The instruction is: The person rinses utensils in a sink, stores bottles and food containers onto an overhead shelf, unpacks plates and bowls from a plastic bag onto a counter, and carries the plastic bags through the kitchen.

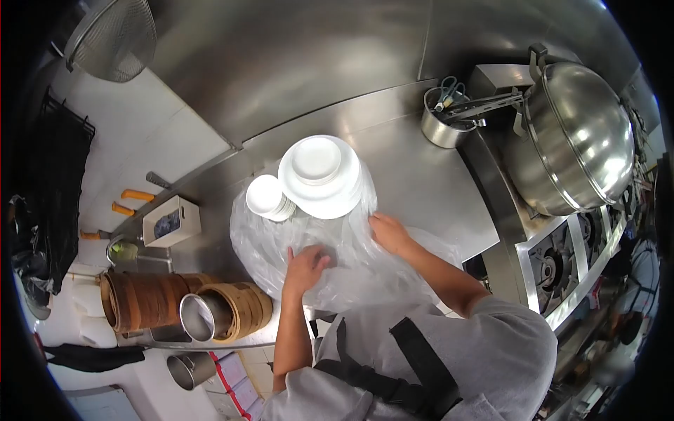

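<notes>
A stack of white plates [293, 179] with smaller white dishes [316, 159] on top stands on a clear plastic sheet or bag [351, 270] spread over the steel counter. Beside it on the left is a short stack of small white bowls [266, 194]. My left hand [307, 270] is over the plastic below the bowls, its fingers apart and nothing held. Just right of the plates, my right hand [387, 231] has its fingers closed at the plastic's edge; the fingertips appear to pinch it.
Bamboo steamers [249, 309] and a metal pot [199, 317] stand at the lower left, near a white bin [188, 222]. A utensil pot [441, 130] is at the back right, beside a large domed steel vessel [579, 140] and a gas stove [554, 263].
</notes>
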The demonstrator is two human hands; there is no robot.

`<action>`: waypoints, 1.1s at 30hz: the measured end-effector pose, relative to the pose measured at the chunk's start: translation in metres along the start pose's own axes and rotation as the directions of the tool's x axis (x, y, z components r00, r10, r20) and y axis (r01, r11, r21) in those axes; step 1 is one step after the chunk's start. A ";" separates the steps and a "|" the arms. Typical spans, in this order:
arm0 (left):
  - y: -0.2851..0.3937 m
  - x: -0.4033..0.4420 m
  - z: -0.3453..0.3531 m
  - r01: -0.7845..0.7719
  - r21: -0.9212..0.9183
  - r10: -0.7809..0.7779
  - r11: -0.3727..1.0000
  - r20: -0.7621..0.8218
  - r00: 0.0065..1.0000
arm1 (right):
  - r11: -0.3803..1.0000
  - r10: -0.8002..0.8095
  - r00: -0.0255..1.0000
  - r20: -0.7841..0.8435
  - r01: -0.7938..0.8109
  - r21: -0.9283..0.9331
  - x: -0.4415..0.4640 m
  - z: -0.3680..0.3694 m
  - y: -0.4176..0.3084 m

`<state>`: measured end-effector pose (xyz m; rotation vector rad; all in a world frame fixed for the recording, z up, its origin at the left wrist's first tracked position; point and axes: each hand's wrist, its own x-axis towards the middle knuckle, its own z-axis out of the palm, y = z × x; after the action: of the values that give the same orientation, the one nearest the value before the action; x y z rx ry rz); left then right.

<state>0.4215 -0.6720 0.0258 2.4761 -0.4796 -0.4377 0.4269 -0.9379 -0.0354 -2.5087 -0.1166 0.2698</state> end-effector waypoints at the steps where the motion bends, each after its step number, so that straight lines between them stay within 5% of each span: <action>1: -0.003 0.000 -0.002 0.017 -0.014 -0.018 1.000 -0.044 0.999 | 1.000 -0.006 1.000 0.010 0.006 -0.002 -0.008 -0.004 -0.004; 5: 0.013 0.005 -0.020 0.048 -0.103 -0.064 0.994 -0.155 0.986 | 0.981 -0.114 0.943 0.314 0.158 -0.116 -0.016 -0.019 0.002; 6: 0.026 0.008 -0.026 -0.038 -0.098 0.008 0.995 -0.288 0.958 | 0.965 -0.119 0.895 0.430 0.206 -0.161 -0.016 -0.022 0.005; 8: 0.039 0.020 -0.023 -0.123 -0.079 0.079 0.989 -0.418 0.905 | 0.964 -0.099 0.895 0.434 0.194 -0.180 -0.022 -0.071 -0.017; 9: 0.039 0.031 -0.013 -0.119 -0.483 -0.102 0.868 -0.408 0.907 | 0.963 -0.080 0.894 0.440 0.183 -0.198 -0.021 -0.096 -0.027; 10: 0.038 0.039 -0.002 -0.112 -0.801 -0.266 0.588 -0.322 0.909 | 0.962 -0.083 0.892 0.444 0.189 -0.198 -0.016 -0.106 -0.033; 11: 0.033 0.047 0.009 -0.108 -0.803 -0.274 0.586 -0.322 0.906 | 0.961 -0.271 0.959 0.085 0.275 -0.033 -0.010 -0.112 -0.040; 12: 0.028 0.056 0.020 -0.051 -0.760 -0.292 0.648 -0.309 0.905 | 0.910 -0.361 0.881 -0.307 0.404 0.090 -0.004 -0.114 -0.046; 13: 0.029 0.063 0.027 0.005 -0.710 -0.308 0.704 -0.299 0.903 | 0.909 -0.366 0.880 -0.302 0.408 0.088 0.007 -0.110 -0.047; 14: 0.031 0.067 0.037 0.005 -0.711 -0.312 0.703 -0.302 0.901 | 0.856 -0.450 0.874 -0.185 0.481 0.189 0.022 -0.099 -0.045; 16: 0.039 0.067 0.054 -0.254 -0.063 0.192 0.965 -0.486 0.853 | 0.792 -0.534 0.842 -0.074 0.530 0.303 0.041 -0.070 -0.024; 17: 0.041 0.061 0.055 -0.253 -0.061 0.192 0.966 -0.486 0.852 | 0.834 -0.475 0.880 -0.014 0.455 0.312 0.050 -0.052 -0.005; 19: 0.045 0.046 0.057 -0.203 0.221 0.277 0.954 -0.392 0.877 | 0.869 -0.418 0.907 0.047 0.384 0.311 0.055 -0.053 0.010; 21: 0.030 0.039 0.052 -0.161 0.176 0.219 0.971 -0.388 0.895 | 0.990 -0.140 0.914 0.380 0.122 0.073 0.051 -0.067 0.014; 22: 0.021 0.033 0.050 -0.095 0.121 0.136 0.988 -0.402 0.905 | 0.990 -0.141 0.910 0.390 0.119 0.081 0.045 -0.068 0.018; 24: -0.008 0.031 0.052 -0.026 0.004 0.025 1.000 -0.380 0.925 | 0.862 -0.072 0.841 0.536 -0.217 0.457 0.045 -0.078 0.026; 25: -0.014 0.037 0.049 -0.026 0.005 0.025 1.000 -0.379 0.925 | 0.862 -0.072 0.841 0.536 -0.218 0.458 0.054 -0.075 0.032; 26: -0.019 0.042 0.047 0.083 -0.397 -0.228 0.914 -0.336 0.914 | 0.718 -0.022 0.917 0.399 -0.263 0.644 0.066 -0.068 0.039; 27: -0.020 0.052 0.043 0.168 -0.728 -0.440 0.664 -0.200 0.875 | 0.542 0.063 0.963 0.263 -0.254 0.801 0.080 -0.067 0.042; 28: -0.014 0.062 0.035 0.140 -0.845 -0.489 0.516 -0.157 0.858 | 0.537 0.083 0.973 0.213 -0.224 0.813 0.092 -0.075 0.037; 29: -0.011 0.073 0.029 0.144 -0.844 -0.493 0.516 -0.155 0.856 | 0.530 0.104 0.981 0.166 -0.196 0.825 0.103 -0.080 0.030; 31: -0.004 0.090 0.022 -0.053 -0.962 -0.546 0.267 -0.197 0.814 | 0.495 0.136 0.969 0.205 -0.246 0.833 0.125 -0.092 0.020; 33: 0.003 0.098 0.012 -0.028 -0.977 -0.551 0.212 -0.143 0.822 | 0.461 0.171 0.956 0.237 -0.290 0.839 0.131 -0.106 0.003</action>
<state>0.5026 -0.7221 -0.0019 1.2608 0.4272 -0.1238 0.5782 -0.9810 0.0249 -1.4500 0.2729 0.4564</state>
